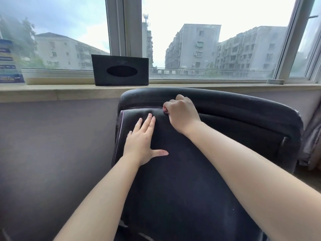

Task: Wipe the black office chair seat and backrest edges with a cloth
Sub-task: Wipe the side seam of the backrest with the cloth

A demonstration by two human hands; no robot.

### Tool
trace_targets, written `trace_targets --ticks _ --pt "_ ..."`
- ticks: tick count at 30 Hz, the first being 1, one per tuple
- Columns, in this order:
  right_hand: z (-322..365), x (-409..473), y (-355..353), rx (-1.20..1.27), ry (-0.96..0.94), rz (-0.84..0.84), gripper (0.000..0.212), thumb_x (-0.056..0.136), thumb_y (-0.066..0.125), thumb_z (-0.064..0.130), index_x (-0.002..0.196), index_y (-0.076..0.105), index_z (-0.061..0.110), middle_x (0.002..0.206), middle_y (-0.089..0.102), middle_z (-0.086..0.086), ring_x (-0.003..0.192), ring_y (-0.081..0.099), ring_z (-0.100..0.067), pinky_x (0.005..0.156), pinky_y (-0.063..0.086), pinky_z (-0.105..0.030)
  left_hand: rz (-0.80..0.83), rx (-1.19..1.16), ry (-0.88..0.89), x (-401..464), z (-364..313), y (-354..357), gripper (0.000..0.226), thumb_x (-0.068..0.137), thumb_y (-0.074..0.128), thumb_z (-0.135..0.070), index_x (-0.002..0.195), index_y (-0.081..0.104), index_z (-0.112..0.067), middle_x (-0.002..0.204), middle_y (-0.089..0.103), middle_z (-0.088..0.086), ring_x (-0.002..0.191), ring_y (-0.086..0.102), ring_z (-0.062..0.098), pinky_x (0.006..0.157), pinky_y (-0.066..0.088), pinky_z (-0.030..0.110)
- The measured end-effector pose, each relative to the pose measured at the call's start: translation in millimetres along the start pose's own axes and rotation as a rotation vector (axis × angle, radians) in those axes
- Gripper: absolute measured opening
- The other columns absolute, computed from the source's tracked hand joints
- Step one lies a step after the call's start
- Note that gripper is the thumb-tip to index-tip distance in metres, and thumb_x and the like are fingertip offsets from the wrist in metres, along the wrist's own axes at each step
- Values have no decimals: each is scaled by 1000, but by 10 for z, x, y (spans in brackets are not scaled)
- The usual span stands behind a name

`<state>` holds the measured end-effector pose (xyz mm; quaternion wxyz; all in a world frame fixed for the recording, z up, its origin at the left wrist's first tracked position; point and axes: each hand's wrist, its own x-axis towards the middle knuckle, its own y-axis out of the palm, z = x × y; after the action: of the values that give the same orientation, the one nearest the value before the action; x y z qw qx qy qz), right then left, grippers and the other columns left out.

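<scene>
The black office chair (182, 180) fills the lower middle of the view, its worn dark cushion facing me and its curved upper edge (225, 100) close under the windowsill. My left hand (144, 138) lies flat on the cushion, fingers straight and thumb spread to the right. My right hand (182, 112) is curled into a fist at the seam near the cushion's top edge, gripping a small reddish cloth (165, 110). Only a small bit of the cloth pokes out at the left of the fist.
A black tissue box (120, 70) stands on the windowsill (52, 92) just behind the chair. A printed sign (9, 63) stands at the sill's far left. A small round dish (275, 81) sits at the sill's right. Grey curtain fabric (312, 140) hangs at the right edge.
</scene>
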<state>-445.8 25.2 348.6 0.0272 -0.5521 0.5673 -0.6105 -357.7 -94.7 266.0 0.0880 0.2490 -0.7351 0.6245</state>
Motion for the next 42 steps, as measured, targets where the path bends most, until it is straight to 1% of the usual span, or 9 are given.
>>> trace_targets --ticks 8,12,15,19,23,27,31,37,42 --pt "65 105 -18 37 -42 39 26 94 45 14 113 61 23 109 65 5 105 47 -19 86 34 -27 17 -79 50 -23 56 -56 122 66 69 -66 152 -6 -23 146 -22 -27 146 -10 9 117 21 43" --pt "-73 -28 -188 -63 -76 70 32 85 60 14 114 62 29 106 65 9 103 49 -17 84 37 -27 29 -56 83 -45 2 -127 119 70 69 -63 152 -7 -25 151 -20 -24 146 -9 8 119 16 35" --pt "-275 -224 -329 -46 -13 103 34 89 48 12 116 61 29 108 66 9 104 49 -19 86 36 -29 38 -3 104 -62 -7 -157 117 72 67 -63 152 -9 -24 156 -18 -19 146 -9 7 116 14 25" --pt "-377 -412 -388 2 40 102 34 90 45 9 113 61 29 110 65 11 103 47 -20 81 30 -27 10 135 104 -85 -4 -134 115 73 59 -69 151 -10 -22 157 -21 -10 147 -8 12 117 17 30" --pt "-279 -308 -262 -14 40 91 31 89 48 8 112 62 24 107 66 6 100 46 -20 76 25 -26 -21 183 57 -65 14 -63 115 72 55 -74 151 -13 -25 159 -18 8 147 -9 17 118 8 37" --pt "-141 -148 -117 23 56 47 29 91 45 10 110 63 21 104 66 4 100 46 -22 78 27 -26 -53 119 81 -15 127 -58 116 68 60 -73 151 -7 -28 161 -7 1 148 -3 13 119 11 34" --pt "84 57 17 33 7 12 27 92 45 12 109 63 21 105 66 4 102 47 -21 80 30 -27 -107 55 145 35 323 -101 115 67 67 -67 152 8 -18 160 7 -4 147 9 9 117 13 23" --pt "350 263 153 12 -29 3 25 94 43 16 108 63 20 107 66 3 104 48 -22 81 33 -29 -142 113 175 60 378 -28 112 68 64 -68 151 15 -11 160 12 1 147 13 16 118 18 32" --pt "247 186 5 -22 -84 44 27 94 46 17 114 61 26 109 64 7 104 49 -20 81 35 -28 -110 138 168 16 289 -81 112 69 62 -70 152 13 -12 160 9 -1 147 12 15 118 17 30"
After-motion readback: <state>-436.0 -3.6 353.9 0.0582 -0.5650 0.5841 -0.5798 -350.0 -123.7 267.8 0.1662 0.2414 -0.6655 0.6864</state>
